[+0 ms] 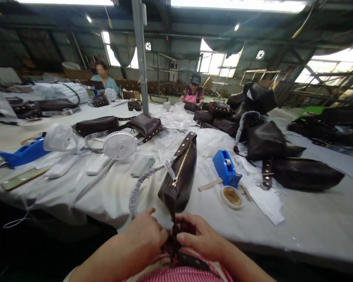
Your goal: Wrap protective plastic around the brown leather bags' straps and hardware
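A dark brown studded handbag [180, 172] with a gold zipper stands on the white-covered table [111, 196] right in front of me. Its dark strap [174, 231] hangs over the table's front edge into my lap. My left hand [145, 234] and my right hand [200, 235] are both closed on that strap, fingers pinched close together at its lower end. A grey wrapped cord [134, 196] lies beside the bag on the left.
A blue tape dispenser [225, 167] and a tape roll [232, 196] sit right of the bag. A small white fan [120, 145] stands at left. Piles of dark bags [267, 141] fill the right side. Two other people [194, 93] sit at the far end.
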### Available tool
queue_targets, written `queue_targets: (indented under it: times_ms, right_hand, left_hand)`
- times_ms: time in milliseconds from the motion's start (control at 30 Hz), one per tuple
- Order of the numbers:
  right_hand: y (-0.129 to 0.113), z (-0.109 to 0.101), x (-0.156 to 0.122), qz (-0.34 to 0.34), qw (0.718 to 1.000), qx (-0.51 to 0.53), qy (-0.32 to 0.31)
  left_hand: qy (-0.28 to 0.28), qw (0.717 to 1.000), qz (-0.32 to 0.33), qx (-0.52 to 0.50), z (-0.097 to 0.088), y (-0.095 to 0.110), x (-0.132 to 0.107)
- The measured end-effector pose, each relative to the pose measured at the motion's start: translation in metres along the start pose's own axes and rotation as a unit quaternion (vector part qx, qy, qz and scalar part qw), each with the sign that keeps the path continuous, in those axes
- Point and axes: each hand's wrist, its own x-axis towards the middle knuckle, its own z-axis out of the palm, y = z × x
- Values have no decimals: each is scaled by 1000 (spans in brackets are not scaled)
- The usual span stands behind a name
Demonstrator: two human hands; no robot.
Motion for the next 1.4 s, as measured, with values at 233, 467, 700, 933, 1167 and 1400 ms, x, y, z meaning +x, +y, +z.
queue_targets:
  times_ms: [233,467,700,933,1167,1400]
  right_hand:
    - [-37,16,-1,-45,994,102,-8]
    - [-44,16,-17,-73,975,206,-52]
    - [-60,15,-33,-72,972,218,-52]
    - [-60,19,-23,-39,976,201,78]
    - [-62,19,-35,-46,961,272,-17]
    - [-93,22,-66,-97,981,167,-20]
  left_hand:
    - [176,968,94,152,-114,23,31]
    - [154,964,133,168,-154,30,59]
    - [353,932,-56,-55,-97,22,74]
    - [179,881,-92,-428,-82,41,80]
    - [258,811,-203,-484,-92,43,84]
    - [432,685,-292,-509,-101,38,105]
